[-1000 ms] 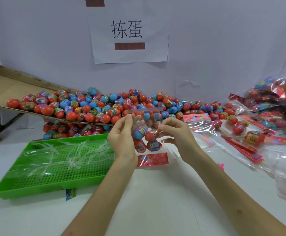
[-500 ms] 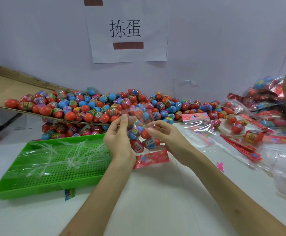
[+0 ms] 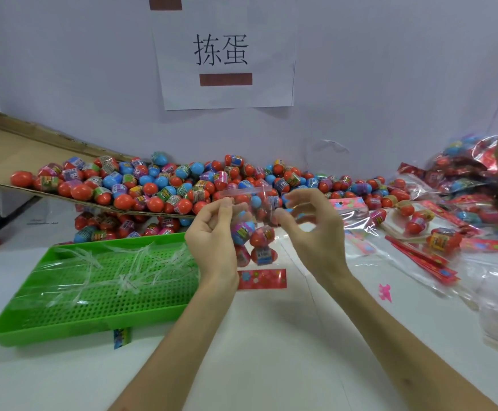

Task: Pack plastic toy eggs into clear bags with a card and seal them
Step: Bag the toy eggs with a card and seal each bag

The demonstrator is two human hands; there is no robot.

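At the left one green tray (image 3: 63, 330) holds a tangle of clear strips (image 3: 123, 271), too many and too overlapped to count. Behind it the loose eggs (image 3: 158, 185) spill off a cardboard sheet (image 3: 10, 149) in a heap well past counting. The left hand (image 3: 212, 244) pinches the upper left edge of the one clear bag (image 3: 246, 192), thumb and curled fingers closed on the film. The bag hangs straight down from that grip with its long axis upright. Its open mouth is on top, at fingertip height between the two hands. At least four bagged eggs (image 3: 262, 236) sit low in it; any higher ones blend with the heap behind. One red card (image 3: 262, 279) fills the bottom end, just above the white table (image 3: 271, 336). The right hand (image 3: 316, 235) closes thumb and fingers on the bag's upper right edge, though blur softens that contact. Both hands are equally near the mouth, so sealing probably means folding the top strip between them. Further right lie one pink scrap (image 3: 385, 293) and several packed bags (image 3: 419, 229).
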